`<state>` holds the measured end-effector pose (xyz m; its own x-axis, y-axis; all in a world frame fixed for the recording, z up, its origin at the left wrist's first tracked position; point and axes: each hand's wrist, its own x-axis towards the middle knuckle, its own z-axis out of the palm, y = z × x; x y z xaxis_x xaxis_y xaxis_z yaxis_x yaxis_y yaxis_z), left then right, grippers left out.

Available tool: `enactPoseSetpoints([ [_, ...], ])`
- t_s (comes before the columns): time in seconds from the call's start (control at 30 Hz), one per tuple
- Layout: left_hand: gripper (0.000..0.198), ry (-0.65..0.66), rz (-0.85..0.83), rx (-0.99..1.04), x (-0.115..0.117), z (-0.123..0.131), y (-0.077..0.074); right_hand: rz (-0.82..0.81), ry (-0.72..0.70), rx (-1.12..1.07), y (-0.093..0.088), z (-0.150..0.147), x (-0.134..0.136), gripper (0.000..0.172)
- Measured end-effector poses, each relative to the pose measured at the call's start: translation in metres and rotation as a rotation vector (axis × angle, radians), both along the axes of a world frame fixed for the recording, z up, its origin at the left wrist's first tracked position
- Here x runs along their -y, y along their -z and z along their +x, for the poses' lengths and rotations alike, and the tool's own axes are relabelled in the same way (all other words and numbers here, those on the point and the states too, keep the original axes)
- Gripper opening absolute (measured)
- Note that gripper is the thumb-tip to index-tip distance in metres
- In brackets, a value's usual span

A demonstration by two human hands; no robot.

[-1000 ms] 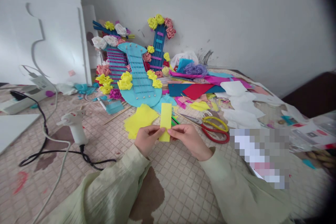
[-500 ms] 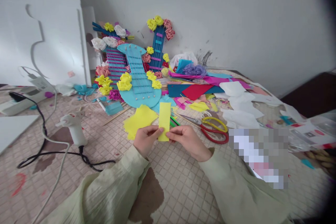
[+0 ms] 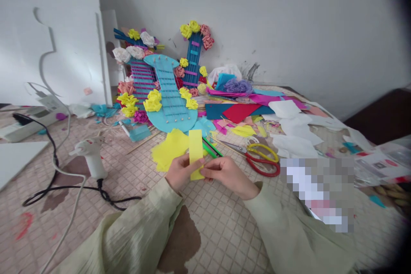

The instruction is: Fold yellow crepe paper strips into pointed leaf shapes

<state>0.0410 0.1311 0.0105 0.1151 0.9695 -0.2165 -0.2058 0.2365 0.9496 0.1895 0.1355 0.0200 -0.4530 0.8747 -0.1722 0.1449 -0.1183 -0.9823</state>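
Note:
Upright between my hands is a yellow paper strip [image 3: 195, 147]. My left hand [image 3: 180, 173] is closed on it, with the thumb lying across the front of its lower part. My right hand [image 3: 229, 175] pinches the strip's lower right edge between thumb and fingers. Just behind my left hand lies a pile of yellow paper pieces [image 3: 168, 150], partly covered by the hand and strip. A green tool, perhaps a cutter [image 3: 212, 148], rests beyond my right fingers. To its right are scissors [image 3: 261, 158] with one yellow and one red handle loop.
A white hot glue gun [image 3: 92, 158] with a black cord [image 3: 109, 199] stands at left. Paper-flower-trimmed cardboard guitars, one light blue [image 3: 170, 94], lean at the back. Coloured paper scraps [image 3: 240, 112] and white sheets [image 3: 293, 130] spread to the right. A blurred-out object [image 3: 321, 197] lies at right.
The strip has shifted slightly left and down in my hands. My left thumb now reaches further across it, and more of the green tool shows.

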Motion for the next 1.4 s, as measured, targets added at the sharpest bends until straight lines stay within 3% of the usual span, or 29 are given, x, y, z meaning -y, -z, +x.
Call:
enactPoseSetpoints([
  [0.13,0.028,0.044,-0.002,0.023,0.003,0.002,-0.002,-0.045,-0.033,0.002,0.0,-0.002,0.002,0.021],
  [0.4,0.024,-0.202,0.053,-0.026,-0.006,-0.009,0.008,-0.128,-0.073,-0.002,0.001,-0.003,0.004,0.021],
  [0.67,0.024,-0.314,0.042,0.106,-0.011,-0.017,-0.004,-0.128,-0.123,-0.026,0.002,-0.005,0.007,0.028],
  [0.93,0.024,-0.45,0.007,0.17,-0.017,-0.024,-0.01,-0.128,-0.21,-0.045,0.002,-0.005,0.01,0.024],
  [1.4,0.021,-0.502,0.042,0.168,-0.021,-0.03,-0.008,-0.105,-0.199,-0.048,-0.002,-0.005,0.009,0.023],
])
